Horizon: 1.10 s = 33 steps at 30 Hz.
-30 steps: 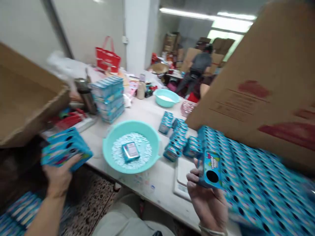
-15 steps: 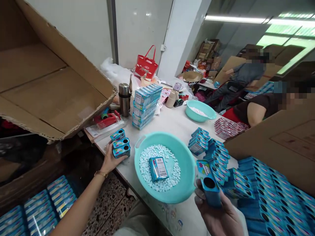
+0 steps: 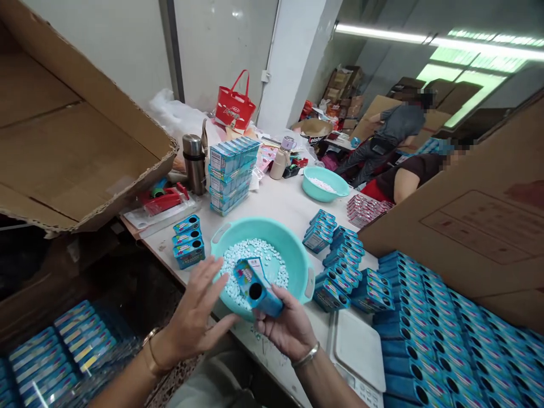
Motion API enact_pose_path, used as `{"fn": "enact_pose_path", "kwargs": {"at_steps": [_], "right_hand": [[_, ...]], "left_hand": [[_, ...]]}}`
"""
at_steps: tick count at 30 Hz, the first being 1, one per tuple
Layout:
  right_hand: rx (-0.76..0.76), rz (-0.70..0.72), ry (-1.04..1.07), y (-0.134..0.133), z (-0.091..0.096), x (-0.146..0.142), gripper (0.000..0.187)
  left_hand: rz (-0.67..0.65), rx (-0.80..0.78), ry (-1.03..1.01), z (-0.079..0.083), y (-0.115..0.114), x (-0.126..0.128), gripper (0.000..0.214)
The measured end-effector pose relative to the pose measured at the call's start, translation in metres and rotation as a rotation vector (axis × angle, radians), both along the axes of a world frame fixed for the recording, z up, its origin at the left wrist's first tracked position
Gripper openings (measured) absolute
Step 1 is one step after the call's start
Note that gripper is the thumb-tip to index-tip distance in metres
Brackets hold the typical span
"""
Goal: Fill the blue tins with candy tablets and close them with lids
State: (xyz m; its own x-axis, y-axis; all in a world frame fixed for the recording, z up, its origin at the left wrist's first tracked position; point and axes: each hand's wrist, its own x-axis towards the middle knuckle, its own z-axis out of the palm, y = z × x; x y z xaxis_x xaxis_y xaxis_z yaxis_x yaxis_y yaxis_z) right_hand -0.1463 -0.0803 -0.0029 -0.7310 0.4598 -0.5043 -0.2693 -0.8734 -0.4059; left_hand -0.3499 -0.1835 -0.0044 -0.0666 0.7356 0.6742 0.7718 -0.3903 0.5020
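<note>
My right hand [image 3: 291, 326] grips a blue candy box [image 3: 270, 303] with a round dark hole in its top, tilted over the near side of a turquoise basin [image 3: 300, 252]. Pale blue candies [image 3: 232, 260] cover much of the basin's floor. Another blue box [image 3: 257, 262] lies among them, mostly hidden behind the held one. To the left of it, my left hand [image 3: 198, 309] is open with fingers spread and nothing in it. Beyond that hand, three blue boxes [image 3: 189, 259] stand together at the table's left edge.
Many blue boxes [image 3: 410, 323] stand in rows at right, beside a white scale [image 3: 359, 345]. A large carton [image 3: 480, 221] rises behind them; another carton [image 3: 123, 153] hangs over the left. Wrapped packs [image 3: 232, 181], a steel flask [image 3: 194, 167] and a second basin [image 3: 325, 192] stand farther back.
My right hand has brought the box leftward to over the basin. My left hand has let go of the boxes at the left edge and come nearer me. The view has shifted right.
</note>
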Motion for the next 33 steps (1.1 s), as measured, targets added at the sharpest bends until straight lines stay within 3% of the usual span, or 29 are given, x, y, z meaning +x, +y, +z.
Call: {"fn": "enact_pose_path", "kwargs": {"at_steps": [1,3,5,7,9,13,14,16,18,20,24,27,29,33], "right_hand": [[-0.007,0.071,0.005,-0.001,-0.001,-0.003,0.033],[-0.014,0.181,0.037,-0.003,-0.001,-0.007,0.036],[0.005,0.243,0.098,-0.001,0.001,-0.011,0.036],[0.125,0.352,0.121,0.007,0.003,-0.014,0.048],[0.434,0.497,0.012,0.026,0.003,-0.016,0.067],[1.443,0.522,-0.584,0.085,-0.010,-0.017,0.068],[1.635,0.585,-0.698,0.101,-0.016,-0.019,0.078],[1.843,0.846,-0.763,0.125,-0.030,-0.025,0.109],[1.878,1.106,-0.688,0.139,-0.041,-0.033,0.126],[1.875,1.202,-0.617,0.141,-0.048,-0.038,0.132],[1.925,1.141,-0.628,0.123,-0.054,-0.036,0.139],[1.915,1.047,-0.692,0.118,-0.049,-0.025,0.131],[1.770,0.931,-0.666,0.127,-0.040,-0.017,0.115],[1.206,0.581,-0.411,0.150,-0.017,-0.005,0.076]], "left_hand": [[-0.075,-0.049,0.013,0.010,0.004,0.010,0.095],[-0.148,-0.142,-0.165,0.021,0.014,0.023,0.096],[-0.189,-0.207,-0.536,0.022,0.025,0.032,0.098],[-0.227,-0.238,-0.908,0.016,0.033,0.038,0.092],[-0.219,-0.215,-1.154,0.009,0.038,0.041,0.075],[0.021,0.010,-1.372,0.004,0.040,0.028,0.039],[0.065,0.043,-1.392,0.005,0.040,0.023,0.037],[0.107,0.039,-1.393,0.006,0.041,0.015,0.037],[0.123,0.007,-1.367,0.003,0.042,0.011,0.037],[0.132,-0.011,-1.337,-0.005,0.043,0.009,0.038],[0.128,-0.053,-1.157,-0.021,0.042,0.005,0.046],[0.088,-0.133,-0.891,-0.017,0.040,0.001,0.045],[0.021,-0.198,-0.686,-0.008,0.040,0.002,0.044],[-0.148,-0.379,-0.375,0.004,0.054,0.011,0.072]]}}
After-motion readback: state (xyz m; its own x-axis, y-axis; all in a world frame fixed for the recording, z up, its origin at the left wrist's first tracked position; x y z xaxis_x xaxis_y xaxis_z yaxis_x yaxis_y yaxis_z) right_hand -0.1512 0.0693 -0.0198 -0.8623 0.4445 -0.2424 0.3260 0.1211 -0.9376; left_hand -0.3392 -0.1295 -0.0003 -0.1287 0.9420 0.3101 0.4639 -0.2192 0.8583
